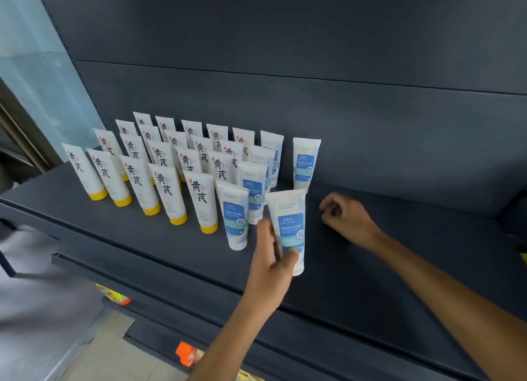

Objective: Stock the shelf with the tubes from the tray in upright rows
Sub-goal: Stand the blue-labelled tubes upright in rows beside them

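Note:
My left hand (272, 262) grips a white tube with a blue label (291, 224), held upright at the front of the dark shelf (385, 266), just right of the front blue-label tube (235, 218). My right hand (346, 218) hovers over the shelf to the right, fingers loosely curled and holding nothing. Several white tubes with yellow caps (174, 195) stand in upright rows on the left. More blue-label tubes (306, 162) stand behind, one apart at the back right. The tray is out of view.
The shelf's dark back panel (313, 95) rises behind the tubes. Bare shelf surface stretches to the right of my hands. Lower shelves (199, 323) step out below, with orange and yellow packets (188, 353) partly visible. A glass pane (34, 67) stands at the far left.

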